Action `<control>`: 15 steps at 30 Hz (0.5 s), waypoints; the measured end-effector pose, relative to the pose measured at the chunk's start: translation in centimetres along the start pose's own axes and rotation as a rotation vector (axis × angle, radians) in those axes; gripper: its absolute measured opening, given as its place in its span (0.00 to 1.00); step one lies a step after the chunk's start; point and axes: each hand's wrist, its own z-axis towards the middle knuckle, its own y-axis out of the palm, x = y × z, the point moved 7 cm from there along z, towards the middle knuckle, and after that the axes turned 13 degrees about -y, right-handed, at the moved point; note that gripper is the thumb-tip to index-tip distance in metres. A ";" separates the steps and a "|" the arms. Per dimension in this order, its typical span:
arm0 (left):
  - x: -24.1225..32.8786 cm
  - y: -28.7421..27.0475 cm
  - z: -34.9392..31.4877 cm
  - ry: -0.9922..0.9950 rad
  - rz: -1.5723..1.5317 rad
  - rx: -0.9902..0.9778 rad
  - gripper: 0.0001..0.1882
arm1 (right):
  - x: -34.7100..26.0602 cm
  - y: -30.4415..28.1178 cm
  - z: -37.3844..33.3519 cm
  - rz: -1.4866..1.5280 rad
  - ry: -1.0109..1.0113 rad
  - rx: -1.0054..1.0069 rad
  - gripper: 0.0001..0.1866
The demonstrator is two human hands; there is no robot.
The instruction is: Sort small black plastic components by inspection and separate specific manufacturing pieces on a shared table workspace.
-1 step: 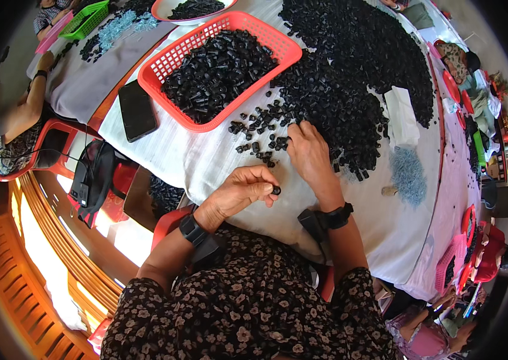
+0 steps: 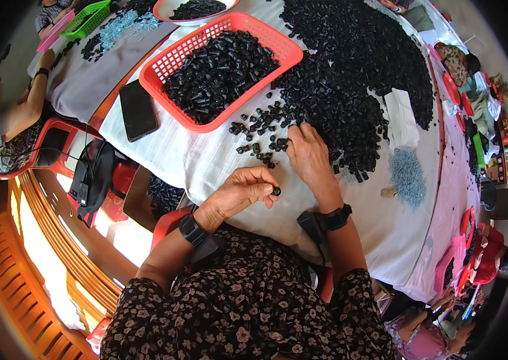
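My left hand (image 2: pixel 246 191) is closed, pinching a small black plastic cap (image 2: pixel 276 191) between thumb and fingertips above the pale cloth. To its upper right, my right hand (image 2: pixel 309 150) reaches the near edge of a big heap of small black plastic parts (image 2: pixel 350 78). Its fingers are curled down among loose pieces, and what they grip, if anything, is hidden. Several scattered black parts (image 2: pixel 260 123) lie just left of those fingers. Beyond them stands a red plastic basket (image 2: pixel 206 126) filled with similar black pieces.
A dark phone (image 2: pixel 138 111) lies left of the basket. Right of the heap are a folded white tissue (image 2: pixel 402 117) and a pile of small clear bluish pieces (image 2: pixel 408 177). A bowl of black parts (image 2: pixel 197 9) stands at the back. Another person's arm (image 2: pixel 32 99) rests at the left table.
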 end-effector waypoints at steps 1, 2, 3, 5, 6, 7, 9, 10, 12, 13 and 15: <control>0.0 -0.1 0.0 0.009 0.000 0.001 0.08 | -0.1 0.0 0.0 -0.002 -0.009 0.000 0.05; 0.0 -0.1 0.1 0.008 0.001 -0.004 0.08 | 0.0 -0.1 0.0 0.008 -0.008 0.000 0.05; 0.0 -0.2 0.2 0.006 0.005 -0.009 0.08 | 0.2 0.0 0.0 0.017 -0.007 0.003 0.05; 0.1 -0.5 0.4 0.015 0.012 -0.010 0.08 | 0.3 0.3 0.3 0.026 -0.023 0.005 0.06; 0.1 -0.5 0.5 0.014 0.013 -0.011 0.08 | 0.4 0.4 0.3 0.037 -0.028 0.001 0.06; 0.1 -0.3 0.5 0.017 0.016 -0.013 0.08 | 0.4 0.4 0.2 0.033 -0.032 0.004 0.06; 0.3 -0.3 0.3 0.031 -0.009 0.007 0.08 | 0.9 -0.3 -0.3 0.317 0.094 0.170 0.07; 0.4 -0.3 0.2 0.034 -0.007 0.009 0.08 | 0.6 -0.8 -0.3 0.319 0.090 0.171 0.07; 1.0 -0.5 -0.1 0.103 -0.003 0.062 0.07 | 0.9 -1.8 -1.1 0.566 0.204 0.248 0.07; 1.1 -0.4 -0.2 0.099 -0.004 0.062 0.07 | 0.9 -1.9 -1.6 0.566 0.208 0.248 0.07; 2.0 -1.0 -0.4 0.183 -0.056 0.142 0.06 | 1.1 -0.9 -2.6 0.857 0.304 0.175 0.07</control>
